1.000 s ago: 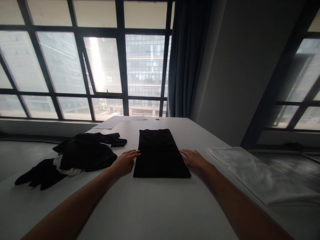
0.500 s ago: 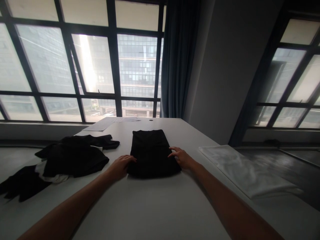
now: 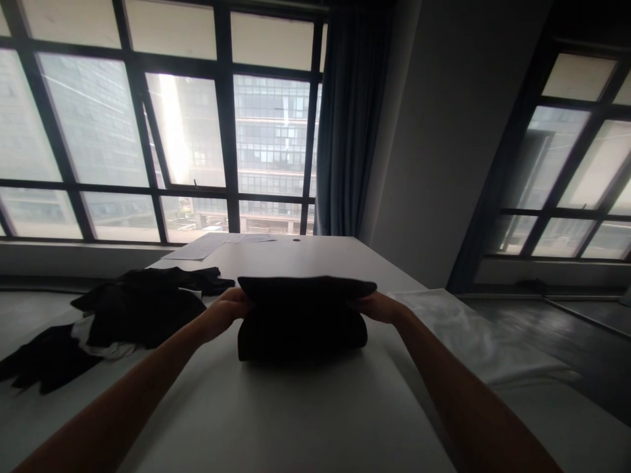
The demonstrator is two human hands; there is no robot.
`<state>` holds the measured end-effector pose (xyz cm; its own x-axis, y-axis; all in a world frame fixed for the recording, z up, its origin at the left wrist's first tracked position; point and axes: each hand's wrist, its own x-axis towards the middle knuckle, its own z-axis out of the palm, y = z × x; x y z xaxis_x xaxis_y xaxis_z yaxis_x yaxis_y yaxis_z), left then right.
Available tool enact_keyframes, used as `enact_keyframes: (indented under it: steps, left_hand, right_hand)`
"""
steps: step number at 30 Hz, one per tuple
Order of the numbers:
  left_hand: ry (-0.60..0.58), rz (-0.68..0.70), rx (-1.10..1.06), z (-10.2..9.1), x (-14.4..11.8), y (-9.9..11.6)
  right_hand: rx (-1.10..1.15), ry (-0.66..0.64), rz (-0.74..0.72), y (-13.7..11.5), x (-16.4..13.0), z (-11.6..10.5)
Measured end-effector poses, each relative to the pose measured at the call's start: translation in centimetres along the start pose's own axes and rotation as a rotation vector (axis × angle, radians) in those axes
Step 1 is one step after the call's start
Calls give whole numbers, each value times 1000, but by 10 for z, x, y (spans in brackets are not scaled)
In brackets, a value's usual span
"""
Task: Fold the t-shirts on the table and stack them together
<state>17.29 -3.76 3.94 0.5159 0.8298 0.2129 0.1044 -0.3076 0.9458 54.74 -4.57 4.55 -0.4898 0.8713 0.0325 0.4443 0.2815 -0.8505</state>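
On the far left, one loose pile of black clothes (image 3: 118, 318) lies on the bench (image 3: 296, 420). The pile is soft and crumpled, with a bit of white cloth showing in it. Behind it, at the far end of the bench, some flat sheets of paper (image 3: 217, 243) lie near the window; I cannot count them for sure.

Next comes the left hand (image 3: 224, 314). Its fingers are closed on the left side of the folded black cloth (image 3: 302, 322). The cloth is one piece, dark and soft, folded into a thick, neat block with straight sides. It is in the middle of the bench, right in front of the person. Its top part is lifted up between the two hands, and its lower part hangs down to the bench. The top edge looks flat and wide, like a shelf.

Then comes the right hand (image 3: 377, 306). Its fingers are closed on the right side of the same cloth. So two hands hold one cloth, one at each side.

Far back on the bench sits one small dark round thing (image 3: 296, 240), too small to tell what it is.

On the right lies one flat, pale, shiny sheet (image 3: 468, 335) that looks like thin plastic. It is smooth with soft wrinkles, and it rests just beside the right arm.

The bench is white, smooth and plain.
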Motion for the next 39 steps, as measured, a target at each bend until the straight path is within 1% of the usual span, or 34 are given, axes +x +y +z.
enact_keyframes:
  steps: [2,3,4,5,6,8,9,11,14,16,18,19,20,22,24,25,27,29,31,32,34,36,37,39]
  left_hand:
    - [180,-7,-127,4,6,-5]
    - [259,-44,-178,6,10,-11]
    - [320,-95,-210,8,13,-18]
    - [357,-162,-226,10,15,-27]
    - [373,-234,-228,11,17,-37]
    - [364,-322,-206,12,19,-57]
    - [356,-328,-185,11,20,-66]
    - [341,-287,-138,9,20,-79]
    - [306,-154,-51,8,23,-85]
    - [307,4,41,9,25,-82]
    - [336,174,167,10,28,-79]
    - [359,220,232,11,28,-78]
    - [380,223,294,11,29,-78]
    - [389,119,413,9,29,-81]
    - [361,-12,522,7,27,-86]
    - [350,-43,581,5,27,-87]
    - [358,-14,720,6,26,-84]
    - [382,78,853,12,24,-75]
    - [352,167,933,25,22,-65]
    - [306,195,957,32,21,-61]
    - [162,213,1002,47,19,-57]
    - [16,180,1052,58,17,-61]
    - [-40,147,1069,61,17,-64]
    - [-104,69,1077,63,17,-69]
  right_hand:
    - [84,218,-4,3,10,7]
    - [110,327,34,7,16,12]
    - [123,411,99,12,22,16]
    - [125,468,178,18,28,21]
    - [119,497,252,25,32,25]
    - [91,490,335,37,38,32]
    - [65,471,338,42,40,35]
    - [-19,449,312,49,41,38]
    - [-151,445,245,46,41,39]
    - [-199,474,125,40,41,37]
    - [-234,521,-23,34,40,34]
    - [-263,545,-70,31,39,33]
    - [-307,568,-80,30,38,33]
    - [-450,579,-1,31,36,34]
    - [-621,532,146,34,34,37]
    - [-697,499,209,34,33,40]
    - [-812,472,269,30,33,47]
    - [-871,501,219,22,34,56]
    - [-870,505,81,12,36,69]
    - [-849,483,6,8,38,76]
    - [-799,399,-101,5,42,90]
    - [-775,291,-114,9,46,100]
    - [-771,236,-85,12,48,103]
    - [-767,141,1,18,50,105]
